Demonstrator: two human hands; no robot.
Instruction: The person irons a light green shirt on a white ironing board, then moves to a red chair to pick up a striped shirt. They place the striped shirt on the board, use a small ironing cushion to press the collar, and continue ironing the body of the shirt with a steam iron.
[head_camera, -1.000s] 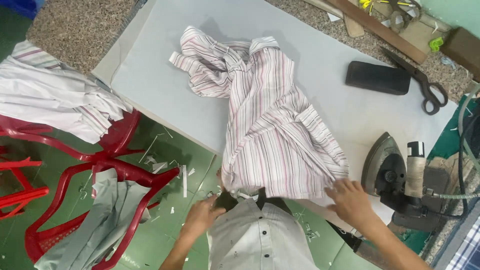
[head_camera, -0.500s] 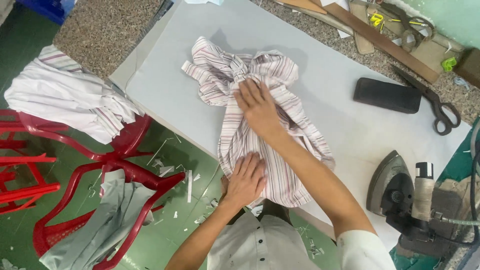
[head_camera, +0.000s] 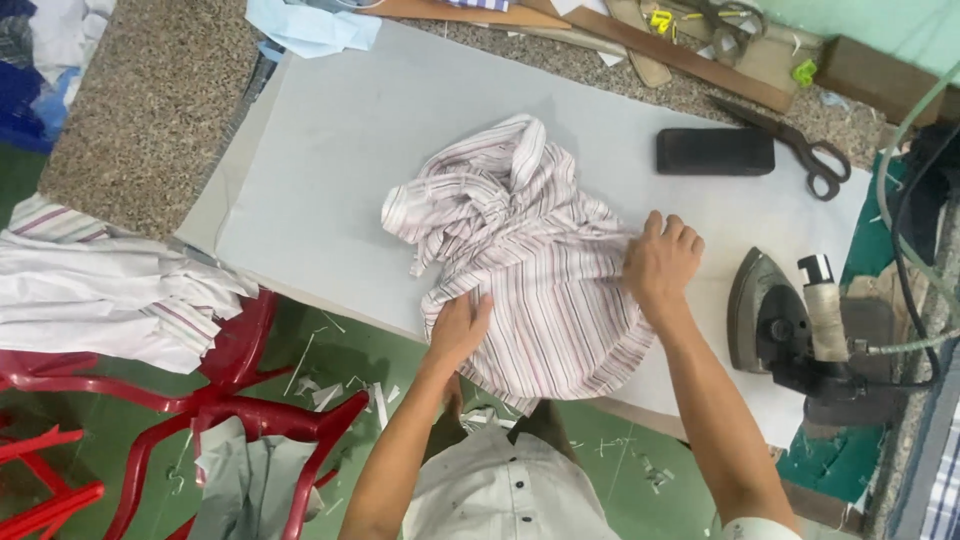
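Observation:
A crumpled white shirt with thin red and dark stripes (head_camera: 520, 250) lies bunched on the pale ironing board (head_camera: 350, 140). My left hand (head_camera: 458, 328) presses flat on the shirt's near left part by the board's front edge. My right hand (head_camera: 660, 262) rests on the shirt's right edge, its fingers curled into the cloth. The shirt's lower hem hangs a little over the board's near edge.
A steam iron (head_camera: 775, 315) stands on the board's right end, with a black rectangular block (head_camera: 714, 151) and scissors (head_camera: 800, 150) behind it. A red plastic chair (head_camera: 200, 400) at the left holds a pile of striped shirts (head_camera: 110, 290). Paper scraps lie on the green floor.
The shirt was gathered from a flatter spread into a bunched heap further right on the board. My right hand moved from the collar area to the shirt's right edge; my left stayed near the front edge.

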